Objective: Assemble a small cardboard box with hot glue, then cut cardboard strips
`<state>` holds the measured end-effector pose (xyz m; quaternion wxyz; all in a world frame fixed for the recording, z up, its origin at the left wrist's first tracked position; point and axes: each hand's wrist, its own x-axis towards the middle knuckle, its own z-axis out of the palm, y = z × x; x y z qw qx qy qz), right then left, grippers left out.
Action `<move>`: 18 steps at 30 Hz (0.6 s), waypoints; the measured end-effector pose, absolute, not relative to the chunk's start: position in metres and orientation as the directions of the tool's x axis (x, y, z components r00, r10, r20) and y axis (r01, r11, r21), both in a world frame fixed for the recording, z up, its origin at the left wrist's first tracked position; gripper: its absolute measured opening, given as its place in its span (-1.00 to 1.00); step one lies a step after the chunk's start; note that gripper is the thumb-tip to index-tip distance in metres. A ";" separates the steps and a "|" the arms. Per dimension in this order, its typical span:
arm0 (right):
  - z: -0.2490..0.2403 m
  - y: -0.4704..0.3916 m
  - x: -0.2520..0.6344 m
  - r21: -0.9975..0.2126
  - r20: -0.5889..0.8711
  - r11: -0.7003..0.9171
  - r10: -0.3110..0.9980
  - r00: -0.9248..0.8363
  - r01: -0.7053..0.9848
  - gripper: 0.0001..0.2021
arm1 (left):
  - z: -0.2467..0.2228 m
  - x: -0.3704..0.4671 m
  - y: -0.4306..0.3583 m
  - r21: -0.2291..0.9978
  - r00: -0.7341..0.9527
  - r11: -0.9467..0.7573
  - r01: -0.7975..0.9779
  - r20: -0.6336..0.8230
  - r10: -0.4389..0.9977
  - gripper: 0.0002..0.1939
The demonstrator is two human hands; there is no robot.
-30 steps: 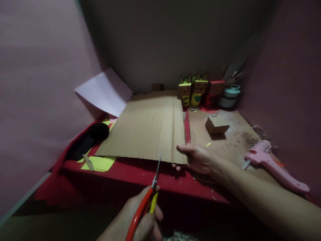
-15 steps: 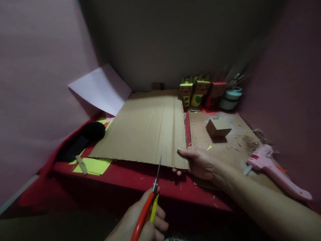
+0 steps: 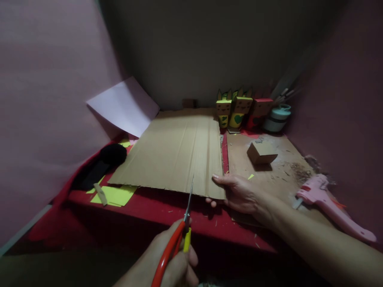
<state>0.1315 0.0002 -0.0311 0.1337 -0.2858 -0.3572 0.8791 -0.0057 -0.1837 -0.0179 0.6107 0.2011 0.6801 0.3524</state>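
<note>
My left hand [image 3: 176, 259] is wrapped round scissors [image 3: 188, 211] with one red-orange and one yellow handle. Their blades point away from me and reach the near edge of a large, creased sheet of brown cardboard [image 3: 167, 155]. The tip shows over the cardboard's upper face; whether the blades straddle the edge I cannot make out. My right hand [image 3: 239, 193] grips the sheet's near right corner, thumb on top and fingers underneath. That near edge is lifted slightly above the red-covered table [image 3: 179, 211].
At right are a small cardboard box [image 3: 262, 152] and a pink glue gun [image 3: 332, 207]. Decorated cardboard figures [image 3: 239, 109] stand behind, beside a light-blue pot [image 3: 277, 118]. Yellow paper [image 3: 118, 196], a black object [image 3: 104, 163] and a white sheet [image 3: 128, 105] lie left.
The scissors' tip has moved slightly forward over the cardboard, and the fingers of my left hand have closed more on the handles. My right hand keeps its hold on the corner.
</note>
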 end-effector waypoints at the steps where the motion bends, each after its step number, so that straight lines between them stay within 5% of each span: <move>1: -0.031 0.000 0.131 -0.705 -0.406 -0.708 0.438 -0.802 -0.030 -0.72 | -0.020 -0.008 -0.187 0.764 -0.159 0.632 -0.128 -0.645 0.748 -0.82; 12: -0.024 -0.005 0.125 -0.627 -0.475 -0.778 0.421 -0.773 -0.039 -0.78 | -0.050 -0.007 -0.198 0.877 -0.368 0.472 -0.092 -0.471 0.802 -0.46; 18: -0.019 -0.010 0.113 -0.514 -0.604 -0.847 0.468 -0.645 -0.133 -0.86 | -0.041 -0.006 -0.208 0.855 -0.416 0.507 0.111 -0.424 0.805 -0.42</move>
